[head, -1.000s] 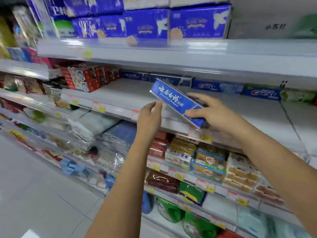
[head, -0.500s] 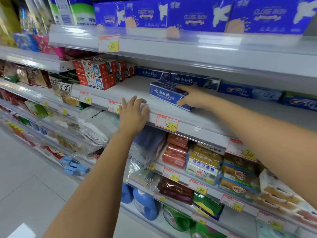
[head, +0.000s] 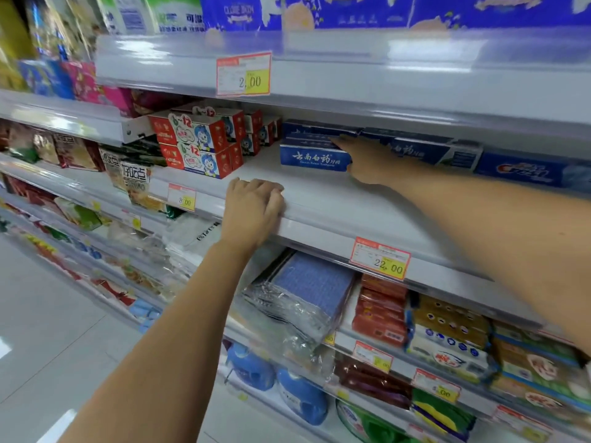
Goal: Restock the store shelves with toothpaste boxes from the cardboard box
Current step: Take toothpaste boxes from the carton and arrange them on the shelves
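R hand (head: 361,161) grasps the right end of a blue toothpaste box (head: 315,158), fingers over the top, thumb at the front. Box lies flat on the mid shelf (head: 335,199), just in front of same-brand boxes (head: 319,129) at the back. L hand (head: 256,209) curls over the shelf lip (head: 319,223), bracing. I'd say this one's basically placed but not let go yet. Lots of bare shelf, so prob. plenty left. Cardboard box isn't in view, can't tell remaining stock.

The right hand (head: 361,161) covers the toothpaste box (head: 313,158) at its right end, grip unclear; fingertips of the left hand (head: 252,209) tuck from sight on the shelf edge (head: 319,230). Blue packs (head: 351,11) above are cropped; far-left goods (head: 48,43) blur.
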`<state>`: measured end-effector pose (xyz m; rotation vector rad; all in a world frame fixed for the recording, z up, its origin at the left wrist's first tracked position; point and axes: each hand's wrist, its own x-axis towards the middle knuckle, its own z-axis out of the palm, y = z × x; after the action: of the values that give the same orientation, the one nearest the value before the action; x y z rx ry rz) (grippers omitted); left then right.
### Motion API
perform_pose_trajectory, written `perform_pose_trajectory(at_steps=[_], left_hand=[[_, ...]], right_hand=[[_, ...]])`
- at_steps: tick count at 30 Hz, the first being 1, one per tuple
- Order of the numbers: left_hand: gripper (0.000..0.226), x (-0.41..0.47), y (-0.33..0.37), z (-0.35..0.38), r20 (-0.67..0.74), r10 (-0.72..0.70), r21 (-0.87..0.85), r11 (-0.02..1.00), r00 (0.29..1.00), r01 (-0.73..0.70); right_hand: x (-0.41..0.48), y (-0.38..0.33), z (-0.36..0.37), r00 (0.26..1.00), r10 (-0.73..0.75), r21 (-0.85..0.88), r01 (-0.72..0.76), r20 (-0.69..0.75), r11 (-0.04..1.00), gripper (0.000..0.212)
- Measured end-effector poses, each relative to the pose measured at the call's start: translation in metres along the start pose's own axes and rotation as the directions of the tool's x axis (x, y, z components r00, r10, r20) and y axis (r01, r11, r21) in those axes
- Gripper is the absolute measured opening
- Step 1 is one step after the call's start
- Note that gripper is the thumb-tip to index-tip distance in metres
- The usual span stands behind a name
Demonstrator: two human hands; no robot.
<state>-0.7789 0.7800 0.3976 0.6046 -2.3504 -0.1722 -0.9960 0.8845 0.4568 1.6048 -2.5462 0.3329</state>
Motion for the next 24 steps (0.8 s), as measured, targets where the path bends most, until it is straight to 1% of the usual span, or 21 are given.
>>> perform_pose_trajectory(at_steps=[2,4,12,15,17,19,21,22,24], left_hand=[[0.061,-0.001,-0.001,0.006,-0.029,-0.029,0.008,1.000,0.999,0.029],[0.061,-0.002,0.000,0.009,-0.051,-0.043,-0.002,0.999,0.998,0.043],[0.061,-0.002,-0.001,0.012,-0.083,-0.045,-0.011,0.999,0.996,0.044],[0.060,-0.002,-0.001,0.012,-0.086,-0.047,-0.021,0.999,0.995,0.045],[0.060,-0.002,-0.001,0.012,-0.085,-0.050,-0.031,0.998,0.995,0.047],[0.060,-0.003,-0.001,0.011,-0.083,-0.051,-0.038,0.998,0.995,0.048],[0.059,-0.002,-0.001,0.011,-0.083,-0.050,-0.043,0.998,0.995,0.047],[0.059,-0.002,-0.001,0.010,-0.082,-0.052,-0.047,0.998,0.995,0.049],[0.059,-0.002,-0.001,0.011,-0.080,-0.056,-0.052,0.997,0.995,0.052]], right_hand=[[0.006,-0.008,0.008,0.997,0.017,0.007,-0.016,-0.078,1.000,0.066],[0.011,-0.016,0.013,0.991,0.044,0.018,-0.042,-0.123,0.999,0.067],[0.031,-0.031,0.022,0.981,0.108,0.033,-0.104,-0.158,0.994,0.061],[0.031,-0.029,0.025,0.978,0.120,0.050,-0.113,-0.173,0.992,0.064],[0.030,-0.026,0.031,0.964,0.172,0.108,-0.152,-0.203,0.982,0.061],[0.026,-0.024,0.036,0.928,0.277,0.112,-0.257,-0.247,0.960,0.056],[0.023,-0.025,0.036,0.891,0.381,0.121,-0.362,-0.247,0.924,0.055],[0.023,-0.025,0.035,0.884,0.404,0.160,-0.375,-0.235,0.913,0.056],[0.023,-0.026,0.035,0.889,0.399,0.237,-0.348,-0.224,0.907,0.057]])
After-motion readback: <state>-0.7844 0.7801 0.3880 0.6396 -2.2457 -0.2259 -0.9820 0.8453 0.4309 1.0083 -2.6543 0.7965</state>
